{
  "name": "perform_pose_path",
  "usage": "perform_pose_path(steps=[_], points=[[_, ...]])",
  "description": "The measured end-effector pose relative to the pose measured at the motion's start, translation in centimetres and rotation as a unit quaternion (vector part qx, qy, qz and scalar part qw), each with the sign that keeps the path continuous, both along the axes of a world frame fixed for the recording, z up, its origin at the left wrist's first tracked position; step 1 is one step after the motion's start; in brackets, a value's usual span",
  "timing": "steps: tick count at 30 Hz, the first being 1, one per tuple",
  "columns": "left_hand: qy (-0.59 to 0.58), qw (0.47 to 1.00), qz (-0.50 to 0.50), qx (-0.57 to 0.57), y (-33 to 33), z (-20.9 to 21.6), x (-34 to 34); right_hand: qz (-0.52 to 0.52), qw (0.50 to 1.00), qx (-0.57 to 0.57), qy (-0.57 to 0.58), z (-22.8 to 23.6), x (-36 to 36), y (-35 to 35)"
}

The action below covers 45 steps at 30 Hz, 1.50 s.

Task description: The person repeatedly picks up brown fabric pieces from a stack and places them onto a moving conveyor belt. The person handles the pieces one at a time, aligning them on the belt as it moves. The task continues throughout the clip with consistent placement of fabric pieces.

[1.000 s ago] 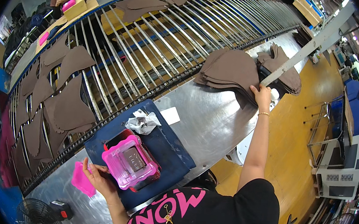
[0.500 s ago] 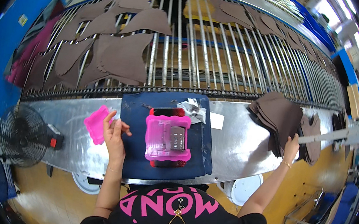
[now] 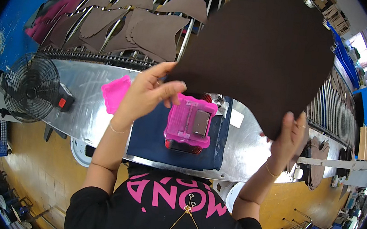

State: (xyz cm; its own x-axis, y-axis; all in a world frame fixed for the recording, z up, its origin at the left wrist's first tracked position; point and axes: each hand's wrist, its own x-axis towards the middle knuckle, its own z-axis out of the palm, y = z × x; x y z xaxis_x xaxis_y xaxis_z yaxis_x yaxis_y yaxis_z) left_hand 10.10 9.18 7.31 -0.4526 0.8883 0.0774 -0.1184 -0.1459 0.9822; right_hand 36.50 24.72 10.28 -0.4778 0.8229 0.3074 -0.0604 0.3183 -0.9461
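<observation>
Both hands raise a brown piece (image 3: 261,51) above the desk (image 3: 84,81) and in front of the roller rack (image 3: 327,109), its broad end pointing away from the body. The fingers of the left hand (image 3: 147,95) are closed on its near left corner, thumb toward the viewer; those of the right hand (image 3: 289,141) grip its near right corner. Below, between the hands, a pink tray (image 3: 170,128) containing a dark block (image 3: 201,123) sits over the blue mat (image 3: 148,149). Left of the mat lie a pink sheet (image 3: 115,94) and, farther left, a black fan (image 3: 31,89). More brown cutouts (image 3: 156,31) overlap on the rack, upper left.
</observation>
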Motion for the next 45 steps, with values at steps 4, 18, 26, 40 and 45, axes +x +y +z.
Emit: perform_pose_path(steps=[4, 18, 26, 40, 45], points=[[0.074, 0.989, 0.118, -0.039, -3.8, 0.6, -3.4, 0.072, 0.995, 0.05, -0.037, -1.6, -3.6, -1.7], [0.201, 0.957, 0.206, -0.04, -10.3, -0.1, -7.2, 0.11, 0.937, 0.288, -0.161, -5.2, -6.2, -4.1], [0.337, 0.934, 0.034, -0.116, -5.7, -1.5, -2.6, 0.05, 0.944, 0.252, -0.207, -9.7, 2.9, -1.3], [0.555, 0.812, -0.174, 0.046, 3.7, -0.7, 4.9, -0.14, 0.989, 0.027, -0.035, -1.3, 14.9, 1.0], [0.447, 0.892, 0.017, 0.073, 3.2, 2.0, 0.6, -0.178, 0.982, -0.034, -0.048, -3.0, 9.4, 7.3]])
